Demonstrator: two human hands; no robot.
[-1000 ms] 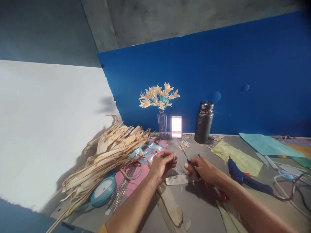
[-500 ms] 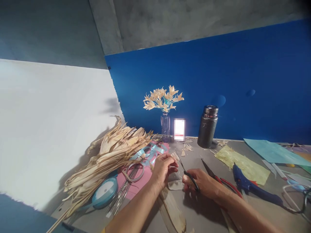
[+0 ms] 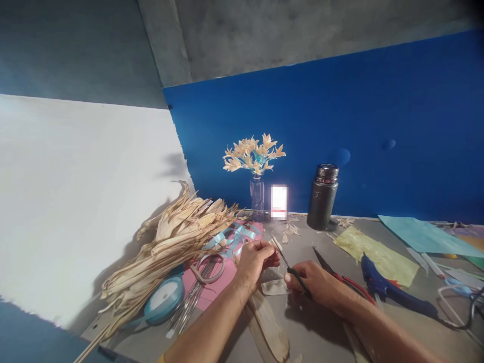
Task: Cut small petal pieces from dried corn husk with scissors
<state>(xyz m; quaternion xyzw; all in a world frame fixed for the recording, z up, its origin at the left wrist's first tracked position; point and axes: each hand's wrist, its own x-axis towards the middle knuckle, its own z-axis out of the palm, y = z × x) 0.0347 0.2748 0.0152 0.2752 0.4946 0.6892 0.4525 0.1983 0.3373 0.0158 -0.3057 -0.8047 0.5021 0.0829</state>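
Note:
My left hand (image 3: 259, 259) is closed, pinching a small pale piece of corn husk (image 3: 275, 245) between thumb and fingers. My right hand (image 3: 312, 282) is wrapped round the dark handles of a pair of scissors (image 3: 284, 259). The blades point up and left, against or right beside the pale piece; whether they touch it I cannot tell. Under my hands lies a whitish cut strip (image 3: 275, 287). A longer dried husk strip (image 3: 268, 322) lies nearer to me, between my forearms.
A heap of dried husks (image 3: 174, 232), a blue ribbon roll (image 3: 164, 300) and wires (image 3: 194, 297) lie left. Behind stand a vase of husk flowers (image 3: 257, 196) and a dark flask (image 3: 323, 196). Red-handled scissors (image 3: 353, 285) and a blue glue gun (image 3: 397, 297) lie right.
My left hand has shifted slightly right, its fingers drawn closer round the pale piece. My right hand and the scissors have moved a little, with the blades still beside the piece.

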